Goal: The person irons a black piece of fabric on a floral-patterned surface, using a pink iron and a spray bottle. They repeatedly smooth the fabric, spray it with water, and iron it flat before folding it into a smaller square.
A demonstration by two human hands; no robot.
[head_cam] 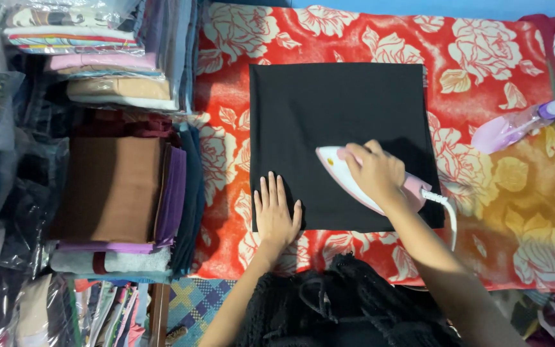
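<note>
The right hand gripped the iron on the black cloth while the left hand pressed flat nearby, fingers risking a burn if the iron slid closer.

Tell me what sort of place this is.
Probably a home or small garment workroom set up for ironing. A right hand runs a pink and white iron over a black cloth on a red floral blanket, with stacks of folded fabric alongside.
</note>
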